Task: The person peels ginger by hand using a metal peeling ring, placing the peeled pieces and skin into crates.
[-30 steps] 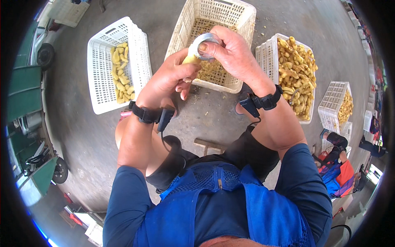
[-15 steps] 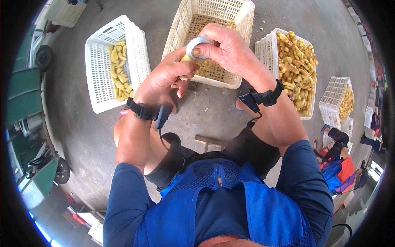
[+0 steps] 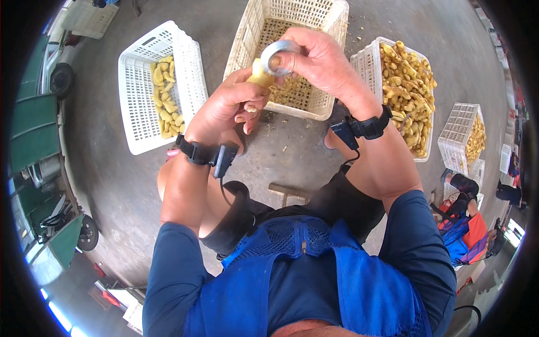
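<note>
The left hand [image 3: 227, 106] is raised palm-down, fingers pinched on a pale yellow peeled piece [image 3: 259, 74] held over the middle basket [image 3: 292, 56] — just right of it, the right hand [image 3: 323, 62] curls tight around a round metal ring tool [image 3: 279, 56] pressed against that piece. Left on the concrete sits a white basket [image 3: 137, 84] with a few peeled pieces, and right a white basket [image 3: 365, 62] heaped with unpeeled roots — further right a smaller crate [image 3: 457, 126].
</note>
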Demonstrator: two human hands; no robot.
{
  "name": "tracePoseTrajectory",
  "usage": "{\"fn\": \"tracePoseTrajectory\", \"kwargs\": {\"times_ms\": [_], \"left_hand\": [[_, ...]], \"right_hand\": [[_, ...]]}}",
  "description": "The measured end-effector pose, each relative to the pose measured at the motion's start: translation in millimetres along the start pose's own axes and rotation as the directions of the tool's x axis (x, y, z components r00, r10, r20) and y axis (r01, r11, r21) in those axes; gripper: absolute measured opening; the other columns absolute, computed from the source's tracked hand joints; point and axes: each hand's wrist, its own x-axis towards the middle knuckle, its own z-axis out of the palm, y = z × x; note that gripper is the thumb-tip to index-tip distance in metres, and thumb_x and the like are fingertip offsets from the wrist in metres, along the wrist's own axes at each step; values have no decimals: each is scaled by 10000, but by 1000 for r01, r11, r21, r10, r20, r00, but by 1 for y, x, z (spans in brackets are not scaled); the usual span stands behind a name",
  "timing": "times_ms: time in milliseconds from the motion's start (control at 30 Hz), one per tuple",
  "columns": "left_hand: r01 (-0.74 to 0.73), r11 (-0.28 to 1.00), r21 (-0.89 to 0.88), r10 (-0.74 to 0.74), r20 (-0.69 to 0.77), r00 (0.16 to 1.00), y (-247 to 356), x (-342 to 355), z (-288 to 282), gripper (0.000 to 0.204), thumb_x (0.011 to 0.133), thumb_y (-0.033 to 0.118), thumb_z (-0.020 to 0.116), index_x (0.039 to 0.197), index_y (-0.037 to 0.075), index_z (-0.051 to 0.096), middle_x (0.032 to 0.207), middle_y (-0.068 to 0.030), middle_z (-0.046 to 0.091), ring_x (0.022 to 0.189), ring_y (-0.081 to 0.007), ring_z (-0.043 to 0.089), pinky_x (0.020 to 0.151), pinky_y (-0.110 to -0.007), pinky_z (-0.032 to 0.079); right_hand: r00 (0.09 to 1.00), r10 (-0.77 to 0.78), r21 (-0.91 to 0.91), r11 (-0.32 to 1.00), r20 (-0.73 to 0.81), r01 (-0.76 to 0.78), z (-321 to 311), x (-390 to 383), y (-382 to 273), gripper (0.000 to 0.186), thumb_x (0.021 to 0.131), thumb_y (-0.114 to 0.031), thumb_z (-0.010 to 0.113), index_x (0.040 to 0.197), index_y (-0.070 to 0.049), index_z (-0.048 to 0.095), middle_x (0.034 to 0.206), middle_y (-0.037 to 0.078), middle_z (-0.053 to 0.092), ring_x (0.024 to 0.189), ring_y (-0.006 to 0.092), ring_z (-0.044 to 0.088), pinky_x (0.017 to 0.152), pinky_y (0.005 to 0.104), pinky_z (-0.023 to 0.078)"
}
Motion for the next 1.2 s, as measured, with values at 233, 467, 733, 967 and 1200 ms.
{"fn": "tracePoseTrajectory", "kwargs": {"times_ms": [233,467,733,967,1200], "left_hand": [[80,996,30,-82,70,994,-4,-1,-4,394,855,226,674,1174,-4,652,650,59,475,448,-17,372,396,-182,349],[73,995,-64,-63,138,988,-3,-1,5,485,830,177,619,1236,-87,594,636,29,509,418,-50,429,382,-207,333],[71,997,-36,-67,107,992,-6,1,-4,447,851,206,599,1186,-89,629,621,20,503,421,-54,441,390,-207,343],[129,986,107,-150,214,965,-9,0,-2,414,852,284,660,1141,-13,673,661,71,479,492,-26,412,427,-201,390],[127,992,11,-127,215,968,-2,-1,-3,543,852,258,647,1301,-48,650,689,63,496,542,-45,477,472,-227,511]], "right_hand": [[994,91,-58,994,61,-87,-2,0,6,211,966,-217,799,1003,-28,713,816,-5,705,722,72,629,628,257,509],[991,75,44,997,-110,-71,-40,0,7,176,1005,-224,771,1042,-58,726,854,-32,704,741,49,629,637,227,511],[954,184,266,932,237,-246,-3,-5,-10,176,999,-179,765,993,-14,704,880,11,733,813,80,669,689,263,531],[997,25,-240,970,-67,-40,-25,4,4,196,989,-199,775,1005,-14,709,840,17,722,751,102,674,661,258,543],[994,82,34,996,67,-84,-27,-5,-2,170,997,-198,770,973,-41,709,794,-19,669,712,60,619,631,251,497]]}}
